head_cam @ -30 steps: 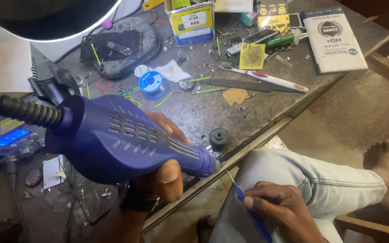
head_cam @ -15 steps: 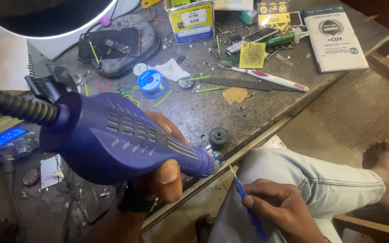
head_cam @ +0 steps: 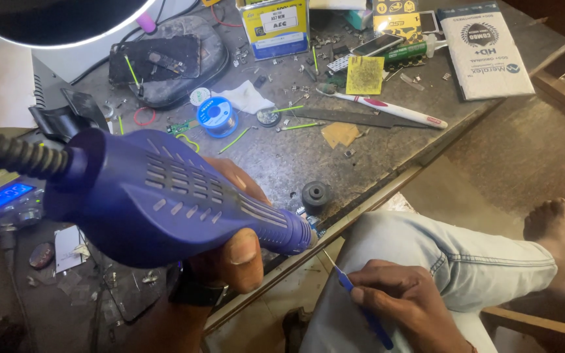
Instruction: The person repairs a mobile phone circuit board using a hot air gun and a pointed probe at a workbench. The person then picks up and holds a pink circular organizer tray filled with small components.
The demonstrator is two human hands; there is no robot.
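Note:
My left hand [head_cam: 233, 252] grips a large blue hot-air gun [head_cam: 165, 199] with a ribbed black hose at its back. Its nozzle points down at a small circuit board [head_cam: 308, 222] at the table's front edge, mostly hidden by the gun. My right hand [head_cam: 407, 304] holds thin blue tweezers [head_cam: 351, 287], tips angled up toward the board, just below the nozzle. My right hand rests over my jeans-clad leg [head_cam: 465, 261].
A black round knob [head_cam: 316, 194] sits near the nozzle. Further back lie a blue solder spool [head_cam: 216, 116], a toothbrush [head_cam: 387, 108], a yellow box [head_cam: 276, 26], a white packet [head_cam: 485, 49] and scattered parts. A station with blue display [head_cam: 4, 196] stands left. A bare foot [head_cam: 550, 225] is right.
The hot-air gun and my left hand have shifted slightly; the tweezers' tips have stayed close under the nozzle. Nothing was picked up or let go.

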